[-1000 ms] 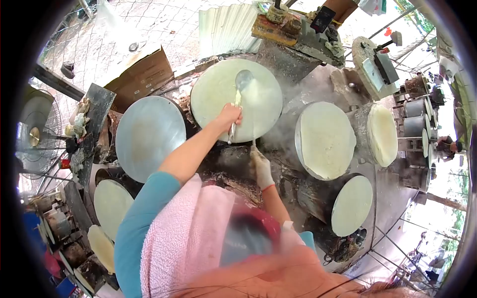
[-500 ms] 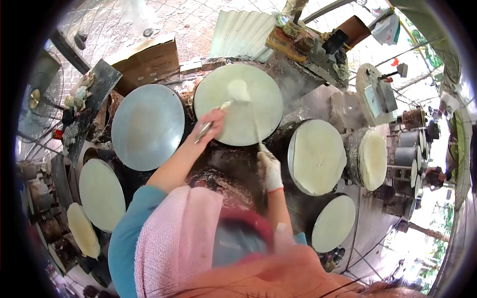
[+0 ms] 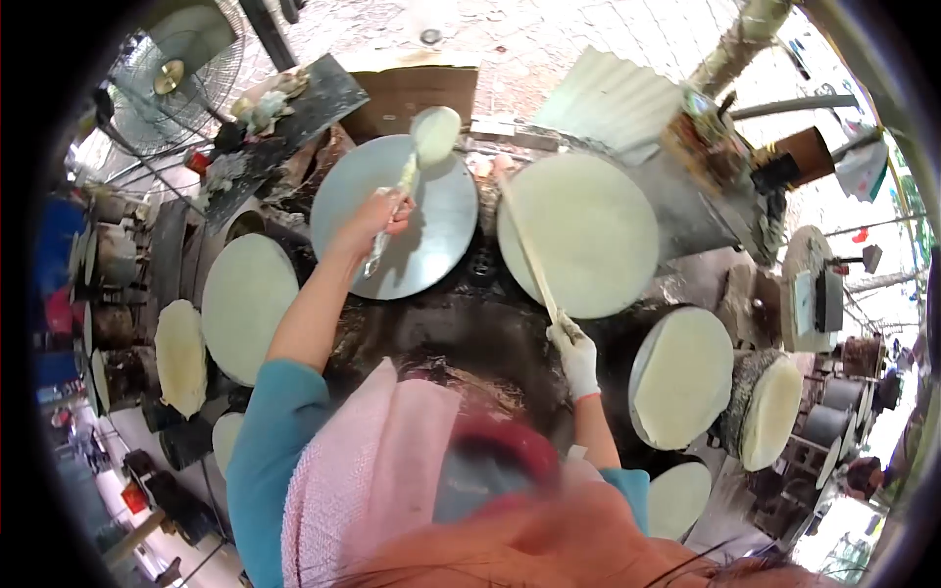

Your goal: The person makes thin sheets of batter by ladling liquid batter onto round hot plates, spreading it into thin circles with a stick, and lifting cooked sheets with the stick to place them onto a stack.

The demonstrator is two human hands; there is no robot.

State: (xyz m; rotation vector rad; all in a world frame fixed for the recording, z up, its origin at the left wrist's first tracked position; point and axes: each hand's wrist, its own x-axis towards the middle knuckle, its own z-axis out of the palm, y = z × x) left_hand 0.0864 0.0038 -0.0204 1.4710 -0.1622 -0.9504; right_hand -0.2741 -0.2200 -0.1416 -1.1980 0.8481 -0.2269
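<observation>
My left hand (image 3: 380, 223), bare, is closed round the handle of a ladle (image 3: 407, 178) over the bare metal griddle (image 3: 338, 211). Pale batter (image 3: 436, 135) shows in the ladle's round bowl, which reaches past the griddle's far rim. On my right hand (image 3: 574, 358) is a white glove, and its fingers grip a long wooden stick (image 3: 529, 247). The stick slants up along the left side of a second griddle (image 3: 588, 235), covered with a thin round sheet of pale batter. Its far tip is near that griddle's upper left edge.
More batter-covered round griddles stand at the left (image 3: 250, 309) and right (image 3: 683, 382), with pale sheets (image 3: 181, 358) farther out. A cardboard box (image 3: 417, 98) and a corrugated panel (image 3: 613, 103) lie behind. A fan (image 3: 172, 76) stands upper left.
My view has turned left. The ladle has moved from the batter-covered griddle to over the bare metal one. The stick stays in my right hand, now at the coated griddle's left edge.
</observation>
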